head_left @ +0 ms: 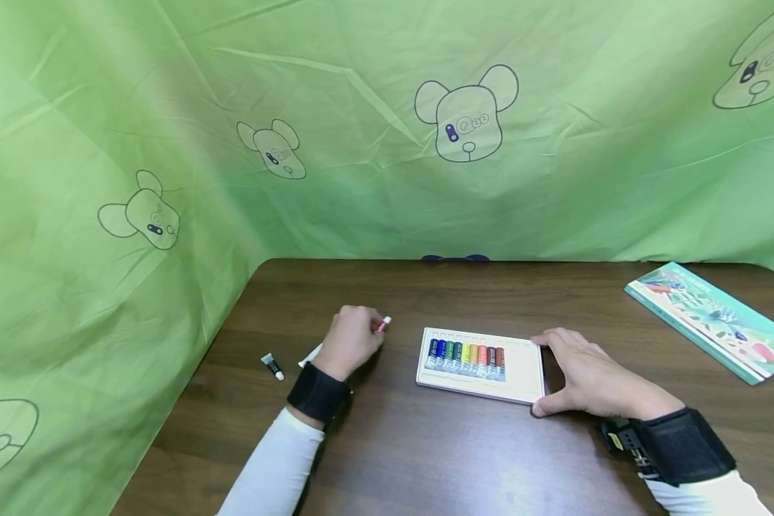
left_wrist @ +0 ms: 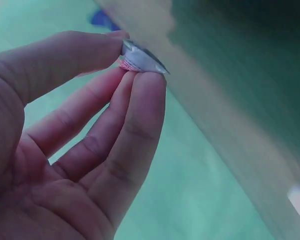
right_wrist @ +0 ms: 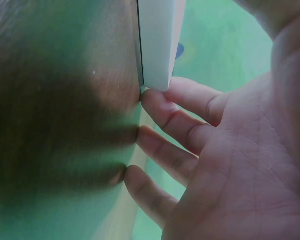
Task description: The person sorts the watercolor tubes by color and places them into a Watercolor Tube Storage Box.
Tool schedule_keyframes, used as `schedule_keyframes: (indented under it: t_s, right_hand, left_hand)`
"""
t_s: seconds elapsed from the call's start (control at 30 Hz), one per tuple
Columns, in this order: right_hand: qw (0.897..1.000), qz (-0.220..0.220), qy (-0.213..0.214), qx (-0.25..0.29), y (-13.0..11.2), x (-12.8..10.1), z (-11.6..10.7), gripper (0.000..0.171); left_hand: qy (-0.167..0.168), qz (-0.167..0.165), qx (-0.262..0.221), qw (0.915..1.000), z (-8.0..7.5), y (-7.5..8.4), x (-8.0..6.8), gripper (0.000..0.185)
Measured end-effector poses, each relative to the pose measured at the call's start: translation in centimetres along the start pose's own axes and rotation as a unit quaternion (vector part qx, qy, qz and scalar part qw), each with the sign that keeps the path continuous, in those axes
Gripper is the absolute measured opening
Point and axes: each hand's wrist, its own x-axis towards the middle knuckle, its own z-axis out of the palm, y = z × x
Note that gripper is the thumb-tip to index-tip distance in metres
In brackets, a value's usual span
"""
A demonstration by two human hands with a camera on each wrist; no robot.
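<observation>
red-labelled paint tube (head_left: 383, 325) is pinched in the left hand (head_left: 351, 342) above the tabletop (head_left: 426, 444), left of the white tray (head_left: 529, 373) that the right hand (head_left: 590, 380) steadies with relaxed fingers, so the step seems filling the tray, and next needs lowering it into a free slot.

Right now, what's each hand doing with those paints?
Left hand pinches a red paint tube. Right hand steadies the paint tray. Black tube loose, nothing blocking.
</observation>
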Motion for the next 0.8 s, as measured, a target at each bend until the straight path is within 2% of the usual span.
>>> schedule_keyframes:
  t_s: [0.07, 0.2, 0.4, 0.5, 0.6, 0.8]
  right_hand:
    - [1.0, 0.001, 0.0, 0.0, 0.0, 0.0, 0.0, 0.109]
    - [1.0, 0.001, -0.001, 0.0, 0.0, 0.1, 0.1, 0.109]
    - [1.0, -0.003, 0.003, 0.0, 0.1, 0.0, 0.2, 0.108]
    - [1.0, -0.006, 0.004, 0.002, 0.1, -0.1, 0.3, 0.107]
    - [1.0, -0.009, 0.009, 0.002, 0.1, -0.1, 0.2, 0.106]
    - [1.0, -0.017, 0.019, -0.003, 0.2, -0.1, 0.1, 0.104]
  left_hand:
    - [-0.002, 0.018, -0.009, 0.9998, 0.6, 1.7, 0.2, 0.008]
    - [-0.015, 0.033, -0.027, 0.999, 1.7, 4.6, 0.5, 0.009]
    - [-0.041, 0.039, -0.035, 0.9978, 3.0, 8.4, 0.5, 0.006]
    - [-0.057, 0.046, -0.025, 0.997, 3.6, 10.3, 0.4, 0.005]
    - [-0.061, 0.073, -0.007, 0.9955, 4.5, 12.1, 0.5, 0.006]
    - [-0.046, 0.121, 0.02, 0.9914, 6.2, 14.6, 0.6, 0.025]
